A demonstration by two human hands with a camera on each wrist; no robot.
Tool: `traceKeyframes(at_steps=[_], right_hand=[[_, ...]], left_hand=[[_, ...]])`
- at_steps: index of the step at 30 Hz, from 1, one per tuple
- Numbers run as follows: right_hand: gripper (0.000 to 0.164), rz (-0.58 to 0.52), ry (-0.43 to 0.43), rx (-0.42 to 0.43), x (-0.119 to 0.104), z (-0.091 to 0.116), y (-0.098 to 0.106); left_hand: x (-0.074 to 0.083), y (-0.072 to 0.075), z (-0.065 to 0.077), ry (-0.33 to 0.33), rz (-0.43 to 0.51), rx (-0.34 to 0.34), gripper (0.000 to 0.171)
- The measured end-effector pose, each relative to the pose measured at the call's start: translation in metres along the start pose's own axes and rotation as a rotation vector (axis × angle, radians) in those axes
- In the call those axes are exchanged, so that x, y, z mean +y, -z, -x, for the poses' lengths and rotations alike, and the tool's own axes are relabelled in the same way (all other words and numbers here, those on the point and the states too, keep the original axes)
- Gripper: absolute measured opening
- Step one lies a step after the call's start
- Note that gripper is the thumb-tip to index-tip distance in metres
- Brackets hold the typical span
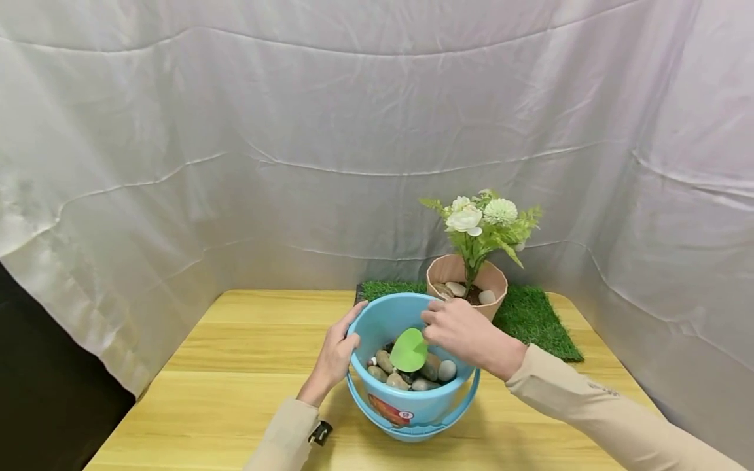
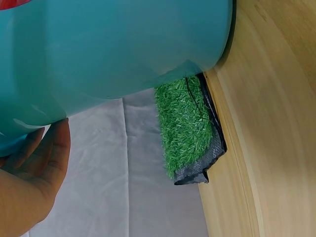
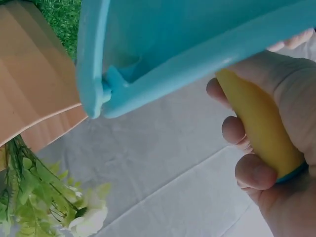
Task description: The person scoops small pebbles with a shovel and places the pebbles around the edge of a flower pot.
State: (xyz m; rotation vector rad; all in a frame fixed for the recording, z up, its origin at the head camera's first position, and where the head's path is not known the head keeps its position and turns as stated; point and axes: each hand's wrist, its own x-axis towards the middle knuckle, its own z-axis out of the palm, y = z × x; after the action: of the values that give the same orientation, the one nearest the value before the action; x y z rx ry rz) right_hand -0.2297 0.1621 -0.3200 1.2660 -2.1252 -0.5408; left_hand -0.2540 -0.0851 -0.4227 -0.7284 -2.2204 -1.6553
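A light blue bucket [image 1: 389, 314] stands on the table with stones [image 1: 397, 381] in its bottom. My left hand [image 1: 336, 353] grips its left rim, thumb over the edge; the left wrist view has those fingers against the bucket's outer wall [image 2: 123, 44]. Over the bucket's right side, my right hand [image 1: 468, 330] holds a toy shovel, its green blade [image 1: 409, 351] pointing down just above the stones. In the right wrist view the fingers curl round the shovel's yellow handle [image 3: 259, 123]. The bucket's handle [image 1: 377, 418] hangs down at the front.
Behind the bucket, a pink flowerpot [image 1: 501, 281] with white flowers [image 1: 465, 219] and a few pale stones stands on an artificial grass mat [image 1: 542, 324]. The wooden table [image 1: 235, 386] is enclosed by grey cloth [image 1: 294, 118] at the back and sides.
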Motion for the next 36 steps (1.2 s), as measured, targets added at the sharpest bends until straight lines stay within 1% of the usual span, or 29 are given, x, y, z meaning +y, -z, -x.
traceKeyframes(at_steps=[2, 5, 7, 9, 12, 14, 18, 23, 25, 27, 30, 32, 33, 36], right_hand=[[0.034, 0.021, -0.004, 0.007, -0.002, -0.001, -0.002], [0.038, 0.015, 0.002, 0.015, -0.004, -0.002, -0.008], [0.037, -0.030, -0.007, 0.019, -0.004, -0.003, -0.013], [0.029, -0.095, -0.035, 0.019, -0.001, -0.004, -0.019], [0.016, -0.232, -0.093, 0.005, 0.003, -0.002, -0.028], [0.009, -0.301, -0.122, -0.004, 0.004, 0.000, -0.033], [0.007, -0.401, -0.173, -0.012, 0.007, 0.005, -0.039], [0.008, -0.479, -0.254, -0.035, 0.013, 0.012, -0.040], [0.010, -0.507, -0.276, -0.047, 0.016, 0.015, -0.041], [0.009, -0.529, -0.293, -0.060, 0.018, 0.016, -0.041], [0.011, -0.536, -0.291, -0.074, 0.019, 0.016, -0.042], [0.013, -0.525, -0.269, -0.081, 0.018, 0.015, -0.042], [0.015, -0.516, -0.252, -0.081, 0.017, 0.014, -0.041], [0.016, -0.501, -0.200, -0.072, 0.015, 0.012, -0.042]], left_hand=[[0.000, -0.001, 0.000, -0.012, -0.006, 0.015, 0.067], [0.000, -0.002, -0.001, -0.031, -0.024, 0.032, 0.066], [0.000, -0.002, -0.001, -0.042, -0.034, 0.036, 0.066], [0.000, -0.002, -0.001, -0.044, -0.031, 0.037, 0.065], [0.000, -0.001, -0.001, -0.044, -0.026, 0.033, 0.065], [0.000, 0.000, -0.001, -0.042, -0.024, 0.032, 0.065], [0.000, 0.000, -0.001, -0.047, -0.026, 0.028, 0.065], [0.000, 0.000, -0.001, -0.037, -0.015, 0.008, 0.066], [0.003, 0.001, -0.001, -0.033, -0.012, -0.002, 0.066], [0.010, 0.001, 0.000, -0.033, -0.010, -0.008, 0.065], [0.024, 0.003, 0.001, -0.035, -0.006, -0.006, 0.063], [0.032, 0.003, 0.003, -0.037, -0.017, 0.004, 0.062], [0.036, 0.003, 0.004, -0.036, -0.021, 0.008, 0.062], [0.038, 0.002, 0.004, -0.034, -0.030, 0.014, 0.061]])
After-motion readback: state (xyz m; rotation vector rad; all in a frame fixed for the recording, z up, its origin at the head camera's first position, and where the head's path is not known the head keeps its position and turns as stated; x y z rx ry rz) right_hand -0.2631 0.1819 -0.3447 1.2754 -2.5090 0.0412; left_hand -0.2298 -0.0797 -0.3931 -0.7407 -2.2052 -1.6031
